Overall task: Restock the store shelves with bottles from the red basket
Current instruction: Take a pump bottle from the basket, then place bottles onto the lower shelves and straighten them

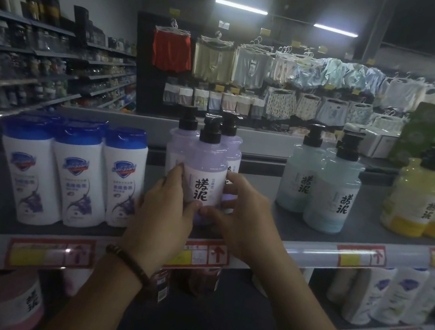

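A purple pump bottle (205, 168) with a black pump top stands upright at the front of the grey top shelf (315, 223). My left hand (166, 213) grips its left side and my right hand (242, 214) grips its right side, the thumbs meeting low on its front. Two more purple pump bottles (178, 141) stand just behind it. The red basket is not in view.
White bottles with blue caps (78, 171) stand to the left, pale blue pump bottles (332, 188) and yellow ones (432, 204) to the right. Bare shelf lies between the purple and blue groups. Lower shelves hold more bottles. Price tags (205, 254) line the shelf edge.
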